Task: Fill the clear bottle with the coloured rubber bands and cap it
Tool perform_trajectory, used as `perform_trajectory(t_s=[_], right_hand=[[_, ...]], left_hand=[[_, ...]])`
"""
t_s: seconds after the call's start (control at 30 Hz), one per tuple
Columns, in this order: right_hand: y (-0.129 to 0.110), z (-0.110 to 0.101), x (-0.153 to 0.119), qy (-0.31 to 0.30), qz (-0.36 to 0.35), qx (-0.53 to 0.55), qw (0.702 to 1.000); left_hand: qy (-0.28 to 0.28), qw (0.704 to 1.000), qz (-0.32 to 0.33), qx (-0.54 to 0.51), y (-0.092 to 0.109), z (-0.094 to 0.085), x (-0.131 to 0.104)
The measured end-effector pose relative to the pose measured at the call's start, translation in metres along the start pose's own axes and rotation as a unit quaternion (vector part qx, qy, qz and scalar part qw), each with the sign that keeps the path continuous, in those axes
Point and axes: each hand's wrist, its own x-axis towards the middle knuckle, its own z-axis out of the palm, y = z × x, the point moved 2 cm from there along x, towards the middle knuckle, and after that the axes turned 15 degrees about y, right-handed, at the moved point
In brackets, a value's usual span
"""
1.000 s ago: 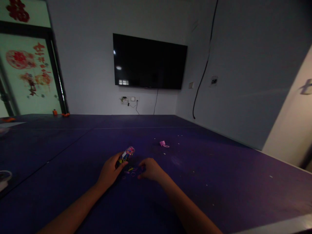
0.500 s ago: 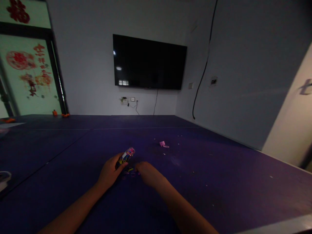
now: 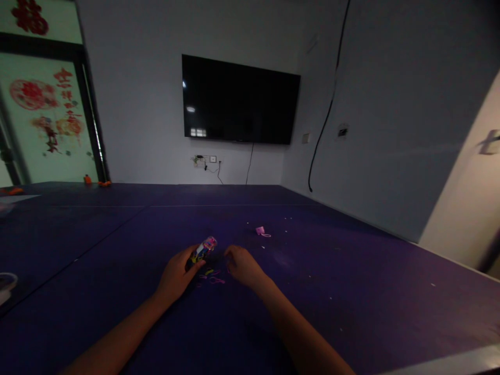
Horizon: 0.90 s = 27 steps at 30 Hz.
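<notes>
My left hand (image 3: pixel 176 273) is closed around a small clear container (image 3: pixel 203 249) packed with bright, multicoloured bits. The container lies tilted, its see-through end pointing up and to the right. On the purple surface just below it are several thin loops (image 3: pixel 217 280) in pink, purple and yellow that look like small rubber bands. To the right of the container, apart from it, my right hand (image 3: pixel 242 265) has its fingers curled together. Whatever its fingertips may hold is too small and dark to make out. Farther off sits a pink cap-like piece (image 3: pixel 260 230) with a loop attached.
Small white specks dot the purple surface (image 3: pixel 351 260). Orange objects (image 3: pixel 87 179) stand at its far left edge, and a whitish item (image 3: pixel 7 286) is cut off at left. A television (image 3: pixel 240 99) hangs on the wall, with a dark cable (image 3: pixel 327 117) at right.
My right hand has lifted and moved up and slightly right, off the loops, which now show more fully. My left hand stays in place with the container.
</notes>
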Motion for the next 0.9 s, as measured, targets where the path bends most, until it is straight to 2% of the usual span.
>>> perform_trajectory(t_s=[0.2, 0.33, 0.47, 0.67, 0.9], right_hand=[[-0.003, 0.001, -0.007, -0.036, 0.044, 0.004, 0.998], [-0.008, 0.003, -0.008, -0.072, 0.044, 0.025, 0.996], [-0.015, 0.004, -0.009, -0.102, 0.000, 0.014, 0.995], [-0.035, 0.007, -0.016, -0.105, -0.097, -0.099, 0.985], [-0.043, 0.011, -0.021, -0.110, -0.099, -0.174, 0.974]], left_hand=[[-0.005, 1.000, -0.001, -0.008, -0.006, 0.002, -0.001], [-0.001, 1.000, 0.000, 0.001, -0.008, 0.003, -0.002], [-0.001, 1.000, 0.001, 0.003, -0.007, 0.003, -0.002], [-0.017, 1.000, 0.002, 0.009, -0.006, 0.002, -0.001], [-0.014, 1.000, 0.007, 0.015, -0.007, 0.003, -0.002]])
